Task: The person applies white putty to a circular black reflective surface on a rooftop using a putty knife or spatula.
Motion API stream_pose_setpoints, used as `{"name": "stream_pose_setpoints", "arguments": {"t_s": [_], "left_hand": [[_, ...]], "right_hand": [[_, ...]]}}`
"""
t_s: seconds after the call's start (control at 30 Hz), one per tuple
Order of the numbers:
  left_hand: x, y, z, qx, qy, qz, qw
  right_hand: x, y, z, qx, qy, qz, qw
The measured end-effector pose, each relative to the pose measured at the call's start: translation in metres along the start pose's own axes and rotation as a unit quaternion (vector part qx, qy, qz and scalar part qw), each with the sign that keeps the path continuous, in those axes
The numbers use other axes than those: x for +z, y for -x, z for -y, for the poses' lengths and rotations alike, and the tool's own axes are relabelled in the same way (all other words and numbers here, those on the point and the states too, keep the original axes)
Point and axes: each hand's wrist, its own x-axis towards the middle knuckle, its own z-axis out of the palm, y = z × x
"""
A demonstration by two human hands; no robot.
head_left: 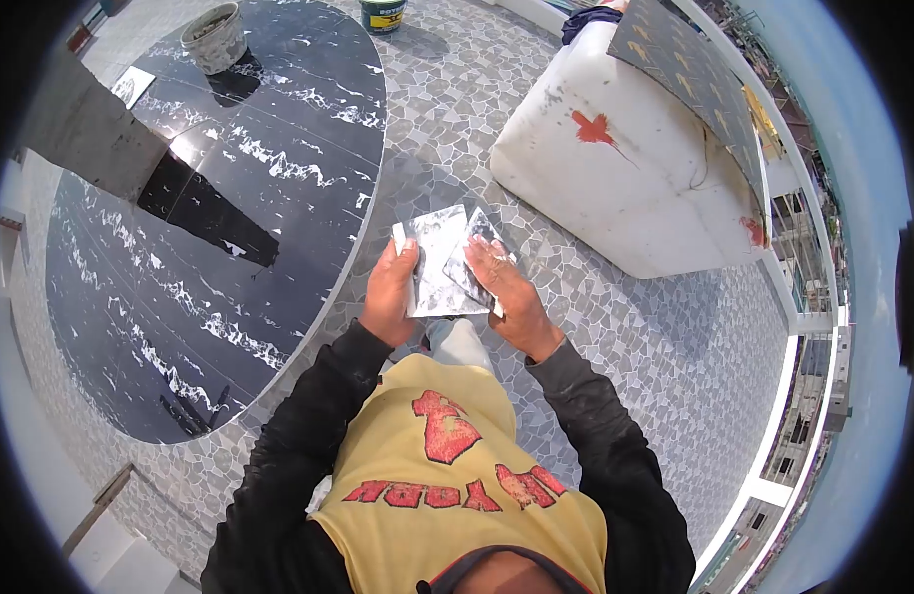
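Note:
My left hand [390, 295] grips the left edge of a white, grey-smudged flat piece [435, 265], its thumb on the upper face. My right hand [508, 292] is closed on a smaller dark and white patterned piece [468, 259], which lies tilted over the right part of the white one. The fingers of my right hand lie across the smaller piece. Both pieces are in front of my yellow shirt, above the stone-patterned floor.
A black white-veined round surface [308, 228] is at the left, with a dirty bucket [215, 42] and a grey column [101, 129]. A green tub [383, 14] stands at the top. A large white block [586, 168] lies at the right, near a white railing [771, 491].

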Motion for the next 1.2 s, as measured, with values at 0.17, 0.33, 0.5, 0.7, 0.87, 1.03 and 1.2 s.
{"name": "stream_pose_setpoints", "arguments": {"t_s": [0.17,0.33,0.5,0.7,0.87,1.03,1.2], "left_hand": [[0.021,0.029,0.001,0.092,0.018,-0.039,0.995],[0.048,0.041,0.026,0.109,0.099,-0.104,0.984],[0.095,0.042,0.052,0.082,0.152,-0.163,0.971],[0.125,0.049,0.048,0.223,0.088,-0.095,0.966],[0.109,0.039,0.051,0.378,-0.04,-0.126,0.916],[0.12,0.029,0.074,0.411,-0.089,-0.101,0.902],[0.112,0.037,0.059,0.455,-0.369,0.022,0.81]], "right_hand": [[-0.018,-0.007,-0.036,-0.033,0.064,0.022,0.997],[-0.033,-0.008,-0.036,0.276,-0.169,-0.09,0.942],[-0.047,-0.004,0.003,-0.021,-0.18,-0.098,0.979],[-0.057,0.018,-0.072,0.067,-0.178,-0.052,0.98],[-0.129,0.02,-0.024,0.28,-0.679,-0.22,0.642],[-0.097,0.044,-0.01,0.355,-0.73,-0.104,0.575],[-0.101,0.021,0.006,0.362,-0.756,-0.101,0.536]]}}
